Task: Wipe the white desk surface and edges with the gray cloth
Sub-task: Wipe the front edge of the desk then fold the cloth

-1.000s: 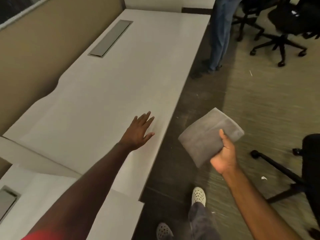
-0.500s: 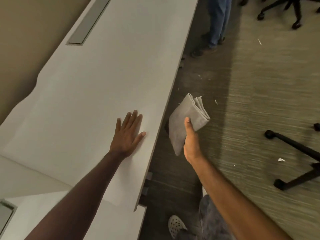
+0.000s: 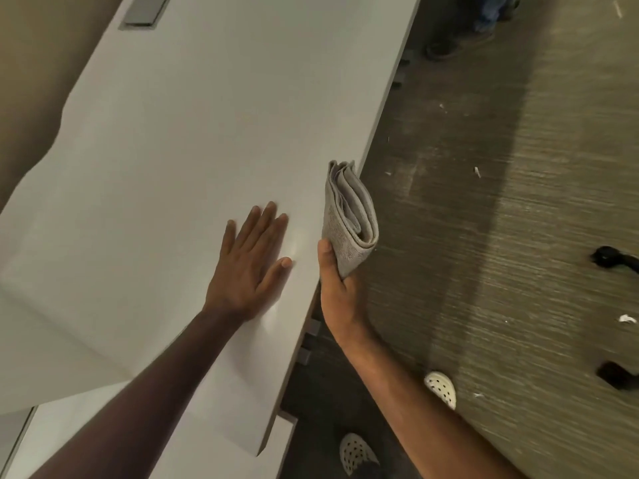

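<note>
Left hand [image 3: 249, 266] lies flat on the white desk [image 3: 193, 140], palm down, fingers spread and pointing away from the person, a little inboard of the front edge. It bears no cloth; it reads as a brace.

Just to its right, the right hand [image 3: 337, 288] pinches the gray cloth [image 3: 349, 219] by its lower corner, thumb on the desk-side face, the other fingers hidden behind the folds. The cloth is folded into a thick pad and stands on edge beyond the thumb, right at the desk's front edge. Whether it already touches that edge cannot be told from this angle.

Judged step: bringing the pad onto the edge for a wipe. To do it well, the pad likely needs to press square against the edge face, folds kept together, then run along in one long pass. A fuller grip than a corner pinch would keep the pad from fanning open. The bracing hand should stay clear of the cloth's path.
</note>
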